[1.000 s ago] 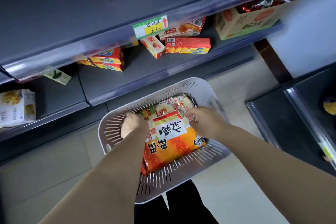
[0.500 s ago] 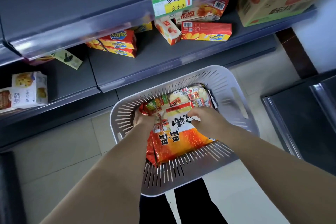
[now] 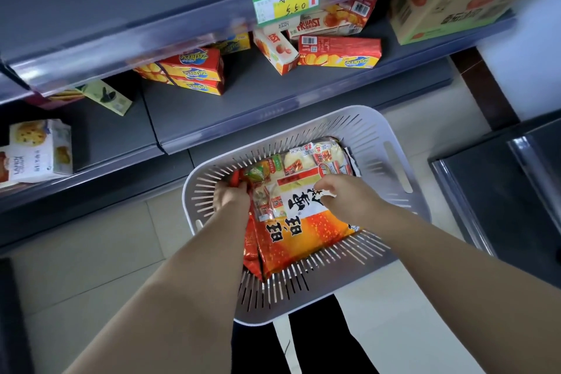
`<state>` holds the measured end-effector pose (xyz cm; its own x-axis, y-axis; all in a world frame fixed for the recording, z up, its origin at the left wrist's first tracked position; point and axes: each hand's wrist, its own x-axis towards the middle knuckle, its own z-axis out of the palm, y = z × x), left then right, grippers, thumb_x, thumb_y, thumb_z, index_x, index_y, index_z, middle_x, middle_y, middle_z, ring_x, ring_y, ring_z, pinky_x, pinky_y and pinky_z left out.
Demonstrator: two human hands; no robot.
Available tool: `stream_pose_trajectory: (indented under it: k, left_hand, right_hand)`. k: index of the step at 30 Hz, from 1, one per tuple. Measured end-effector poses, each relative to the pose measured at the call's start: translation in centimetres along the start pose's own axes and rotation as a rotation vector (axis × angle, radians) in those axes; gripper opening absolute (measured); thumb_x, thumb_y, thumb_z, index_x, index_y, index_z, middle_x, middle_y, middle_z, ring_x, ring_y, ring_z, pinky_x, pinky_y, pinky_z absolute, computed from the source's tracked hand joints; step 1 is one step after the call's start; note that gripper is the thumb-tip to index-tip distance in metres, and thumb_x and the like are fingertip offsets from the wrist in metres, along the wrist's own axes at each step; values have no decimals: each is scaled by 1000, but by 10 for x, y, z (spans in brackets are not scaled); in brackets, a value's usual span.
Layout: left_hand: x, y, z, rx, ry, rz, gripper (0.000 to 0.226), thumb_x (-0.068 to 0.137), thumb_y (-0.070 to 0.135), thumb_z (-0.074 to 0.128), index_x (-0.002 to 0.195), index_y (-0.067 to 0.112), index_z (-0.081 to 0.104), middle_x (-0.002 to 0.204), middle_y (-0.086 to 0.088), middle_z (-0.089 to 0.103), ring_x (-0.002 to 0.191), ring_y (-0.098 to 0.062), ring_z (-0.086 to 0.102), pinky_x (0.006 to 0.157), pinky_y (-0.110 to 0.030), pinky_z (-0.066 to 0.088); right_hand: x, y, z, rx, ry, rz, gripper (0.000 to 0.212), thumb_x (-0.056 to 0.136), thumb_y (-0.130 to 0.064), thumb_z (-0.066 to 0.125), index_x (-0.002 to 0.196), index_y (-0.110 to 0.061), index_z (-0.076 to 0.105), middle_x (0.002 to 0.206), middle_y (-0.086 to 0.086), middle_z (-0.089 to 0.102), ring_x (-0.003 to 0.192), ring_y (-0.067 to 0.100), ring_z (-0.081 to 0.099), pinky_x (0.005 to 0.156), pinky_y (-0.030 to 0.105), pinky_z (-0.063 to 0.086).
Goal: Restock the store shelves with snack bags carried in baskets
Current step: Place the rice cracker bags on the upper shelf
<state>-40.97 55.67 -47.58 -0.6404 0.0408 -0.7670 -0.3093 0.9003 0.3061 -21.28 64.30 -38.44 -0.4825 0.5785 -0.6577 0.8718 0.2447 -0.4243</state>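
Left hand [image 3: 232,199] gripping the left edge of an orange snack bag [image 3: 303,237] lying in a white slotted basket [image 3: 373,130], right hand [image 3: 349,200] pinching its front

Orange-red snack bags [image 3: 303,234] lie stacked flat inside white slotted basket [image 3: 391,143]

Left hand [image 3: 230,200] fingers go out of sight under the left edge of the top snack bag [image 3: 303,240]; right hand [image 3: 349,200] covers part of its print, and the bags underneath show only as red slivers, count unclear. Forearms hide stretches of the basket [image 3: 376,133] near rim. Cardboard box [image 3: 449,12] top right and the white box [image 3: 9,167] far left are cut by the frame; the small print on the price tag [image 3: 285,0] is unreadable.
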Motion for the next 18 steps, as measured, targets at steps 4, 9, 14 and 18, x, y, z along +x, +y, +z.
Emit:
stream_pose_trajectory:
  k: [4,9,14,18]
  left_hand:
    - [-32,6,-14,-30,-37,140,27,95,30,62,117,14,60,86,-10,67,79,-31,65,75,-39,54]
    - [-84,33,-43,-23,-139,325,13,92,25,65,103,19,65,67,1,61,62,-20,58,55,-25,39]
    - [-138,73,-70,68,-352,561,19,87,27,70,80,11,62,71,-9,62,69,-23,57,75,-42,55]
    - [-167,109,-101,218,-407,715,26,87,20,69,66,14,55,66,-6,62,62,-18,59,73,-34,57]
  right_hand:
    - [-3,-13,-3,-7,-34,16,39,98,-13,53,137,-19,53,142,3,53,128,22,50,102,35,43]
    - [-10,-46,-26,-65,60,15,72,88,-5,60,151,-20,26,145,11,46,124,28,52,96,37,48]
    - [-14,-74,-60,-122,204,-33,84,86,-3,62,154,-26,19,149,10,39,133,31,44,104,45,44]
    - [-21,-79,-87,-51,261,-80,65,81,-9,71,139,-26,46,137,7,53,125,28,52,98,35,45]
